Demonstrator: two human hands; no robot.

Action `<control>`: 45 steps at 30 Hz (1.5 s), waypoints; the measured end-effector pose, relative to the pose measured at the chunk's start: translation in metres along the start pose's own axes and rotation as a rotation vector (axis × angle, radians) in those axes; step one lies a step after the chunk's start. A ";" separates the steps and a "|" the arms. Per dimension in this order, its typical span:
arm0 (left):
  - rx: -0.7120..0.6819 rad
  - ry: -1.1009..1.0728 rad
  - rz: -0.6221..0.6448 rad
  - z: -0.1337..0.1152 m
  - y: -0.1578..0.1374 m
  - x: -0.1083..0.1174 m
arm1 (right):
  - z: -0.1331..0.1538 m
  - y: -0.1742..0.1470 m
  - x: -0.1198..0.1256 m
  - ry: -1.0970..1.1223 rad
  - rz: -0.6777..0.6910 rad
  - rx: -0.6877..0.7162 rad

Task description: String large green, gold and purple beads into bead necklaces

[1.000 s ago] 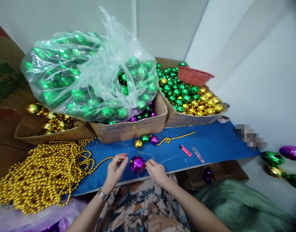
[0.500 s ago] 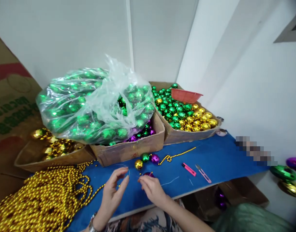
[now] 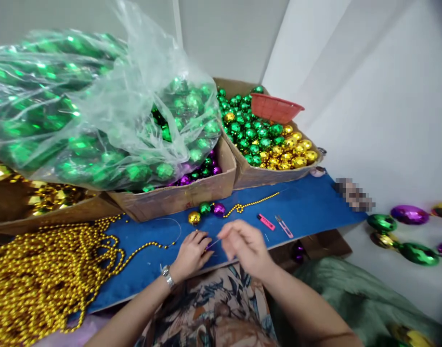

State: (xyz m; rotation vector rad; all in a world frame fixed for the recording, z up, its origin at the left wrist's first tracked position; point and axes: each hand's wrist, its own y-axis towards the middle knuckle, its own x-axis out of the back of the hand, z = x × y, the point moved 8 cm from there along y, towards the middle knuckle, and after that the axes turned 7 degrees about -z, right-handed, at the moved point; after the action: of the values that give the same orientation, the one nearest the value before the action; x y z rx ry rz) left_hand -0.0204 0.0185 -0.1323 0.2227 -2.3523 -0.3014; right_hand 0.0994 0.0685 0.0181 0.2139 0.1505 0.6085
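Observation:
My left hand [image 3: 192, 253], with a watch on its wrist, is closed over a mostly hidden shiny purple bead near the table's front edge. From its fingertips a thin pale thread [image 3: 213, 244] runs up to my right hand [image 3: 242, 246]. The right fingers are pinched on that thread, slightly blurred. Behind the hands lie a gold bead [image 3: 194, 218], a green bead [image 3: 205, 208] and a purple bead [image 3: 219, 209] in a row. A short gold bead chain [image 3: 239, 208] trails right from them. Left of my hands, a clear string curves from a longer gold strand.
A heap of gold bead chains [image 3: 51, 274] covers the left of the blue table [image 3: 307, 207]. Cardboard boxes [image 3: 181, 202] of beads stand behind, under a plastic bag [image 3: 98, 111] of green beads. A red basket [image 3: 277, 108], pink cutter [image 3: 266, 222] and thread snips [image 3: 284, 226] are right.
My left hand has moved from raised and open to closed over the purple bead. My right hand has drawn up and right with the thread. The view has tilted down.

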 end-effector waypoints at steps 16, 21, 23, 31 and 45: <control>-0.128 0.094 -0.195 0.038 0.018 0.019 | 0.101 0.030 0.185 0.148 -0.789 0.494; -0.273 0.242 -0.161 0.036 0.003 0.024 | 0.128 0.020 0.238 0.001 -0.973 0.689; -0.263 0.289 -0.193 0.044 -0.004 0.035 | 0.120 0.020 0.251 -0.036 -1.021 0.670; 0.118 0.301 -0.236 0.083 -0.007 0.056 | -0.013 0.027 0.189 -0.442 -0.659 0.166; -0.129 0.222 0.209 -0.003 0.063 0.104 | -0.045 0.026 0.167 -0.434 -0.513 0.062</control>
State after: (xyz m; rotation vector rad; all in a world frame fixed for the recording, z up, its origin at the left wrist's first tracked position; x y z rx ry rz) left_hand -0.0965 0.0523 -0.0438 -0.0500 -2.1061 -0.3087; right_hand 0.2117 0.1929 -0.0317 0.3483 -0.1929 0.0389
